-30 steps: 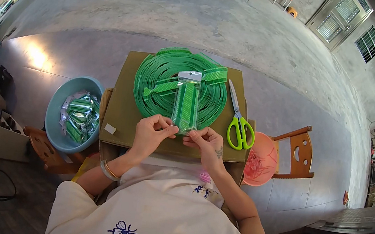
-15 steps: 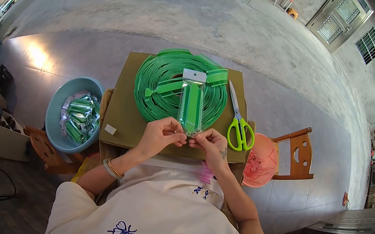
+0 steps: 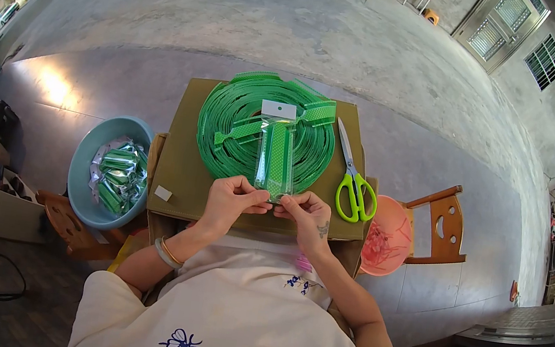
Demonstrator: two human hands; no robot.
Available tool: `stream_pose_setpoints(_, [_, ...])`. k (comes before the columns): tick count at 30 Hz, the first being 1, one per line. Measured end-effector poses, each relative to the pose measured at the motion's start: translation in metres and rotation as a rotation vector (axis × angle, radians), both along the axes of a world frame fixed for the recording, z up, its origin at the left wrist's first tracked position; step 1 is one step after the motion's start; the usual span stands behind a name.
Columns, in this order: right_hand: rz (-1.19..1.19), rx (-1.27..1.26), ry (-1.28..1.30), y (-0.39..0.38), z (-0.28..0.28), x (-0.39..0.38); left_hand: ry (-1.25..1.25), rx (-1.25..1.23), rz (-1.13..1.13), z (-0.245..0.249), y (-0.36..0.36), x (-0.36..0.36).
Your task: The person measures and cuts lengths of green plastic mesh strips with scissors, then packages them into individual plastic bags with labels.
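Observation:
A clear plastic bag (image 3: 277, 148) with a white hang-hole header holds a folded piece of green dotted ribbon. Both hands pinch its bottom edge: my left hand (image 3: 236, 202) at the lower left corner, my right hand (image 3: 305, 214) at the lower right. Behind the bag lies a large coil of green ribbon (image 3: 223, 155), partly covered by it. Scissors (image 3: 354, 191) with lime-green handles rest to the right of the coil, blades pointing away from me. All of this is over an olive-brown box top (image 3: 180, 131).
A blue basin (image 3: 77, 184) with several filled bags stands on the left, by a wooden chair (image 3: 65, 222). On the right, a pink basin (image 3: 386, 260) holds thin pink strips, next to another wooden chair (image 3: 450, 230). A small white paper piece (image 3: 162, 193) lies on the box.
The bag has shifted slightly left, and its header now faces flatter toward me. My left fingers have moved in closer along its bottom edge, near my right fingers.

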State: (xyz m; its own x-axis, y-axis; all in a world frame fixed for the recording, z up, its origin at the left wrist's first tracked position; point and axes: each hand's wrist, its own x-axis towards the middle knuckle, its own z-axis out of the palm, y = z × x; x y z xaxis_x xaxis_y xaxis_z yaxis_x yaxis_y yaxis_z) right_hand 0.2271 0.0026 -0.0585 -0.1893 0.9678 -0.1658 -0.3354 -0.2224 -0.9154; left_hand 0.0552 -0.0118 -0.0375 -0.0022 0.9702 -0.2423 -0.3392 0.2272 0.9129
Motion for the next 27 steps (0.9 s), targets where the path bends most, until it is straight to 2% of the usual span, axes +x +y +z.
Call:
stream_pose_setpoints(16, [-0.007, -0.106, 0.019, -0.011, -0.001, -0.011, -0.08, -0.115, 0.076, -0.011, -0.02, -0.001])
stream_pose_setpoints(19, [-0.024, -0.09, 0.096, -0.011, -0.003, -0.011, -0.082, -0.124, 0.075, -0.011, -0.019, -0.001])
stream_pose_setpoints(27, [0.017, -0.031, 0.047, -0.013, -0.009, -0.011, -0.087, -0.135, 0.073, -0.013, -0.019, -0.001])
